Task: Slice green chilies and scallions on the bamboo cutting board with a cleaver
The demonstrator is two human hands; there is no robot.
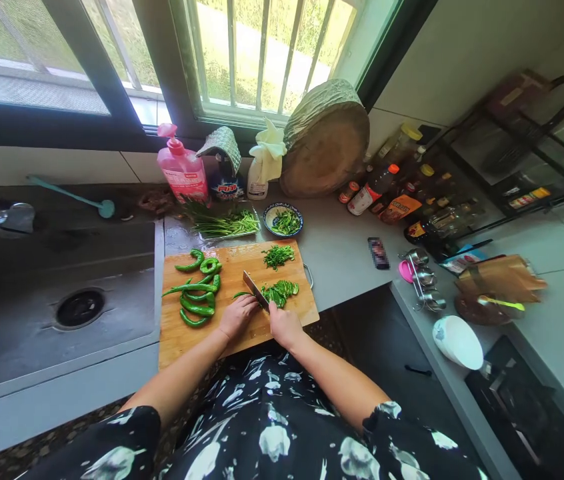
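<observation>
My right hand is closed round the handle of a knife, its blade slanting across the wooden cutting board. Just left of the blade, my left hand has its fingers curled down on a green pepper, of which only the thin end shows. Sliced green pepper lies to the right of the blade. Behind that is a small heap of chopped greens. Several whole green peppers lie on the board's left part.
At left is a sink. Behind the board stand a tray of green stalks, a patterned bowl and a pink pump bottle. A round wooden block leans by the window. Sauce bottles and a phone are rightward.
</observation>
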